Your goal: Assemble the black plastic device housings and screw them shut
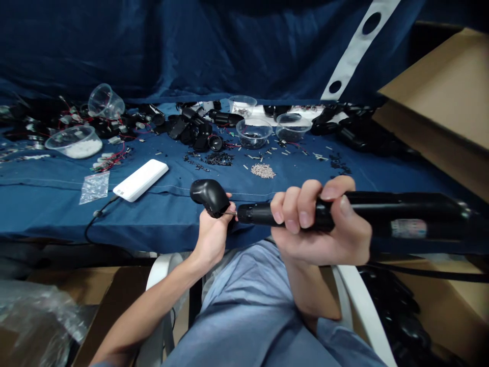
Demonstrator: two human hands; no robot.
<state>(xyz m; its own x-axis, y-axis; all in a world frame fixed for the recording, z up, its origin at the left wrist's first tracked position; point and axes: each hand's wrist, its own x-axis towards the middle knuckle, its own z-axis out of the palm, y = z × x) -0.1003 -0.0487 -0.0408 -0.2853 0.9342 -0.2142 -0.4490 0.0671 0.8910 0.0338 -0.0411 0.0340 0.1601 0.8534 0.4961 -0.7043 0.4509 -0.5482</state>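
My left hand (214, 232) is closed around the lower part of a black curved plastic housing (209, 194), held above the front edge of the cloth-covered table. Its rounded end points up and left. In my right hand (323, 224) lies a black electric screwdriver (382, 214), nearly level, with fingers wrapped around its body. The screwdriver's thin bit points left and meets the lower part of the housing beside my left fingers. Whether a screw sits at the bit's tip is hidden.
A white power bank (141, 179) with a cable and a small clear bag (94, 187) lie left. Behind are loose screws (263, 171), black small parts (218, 159), clear bowls (254, 133) and black housings (191, 128). A cardboard box (443, 86) stands right.
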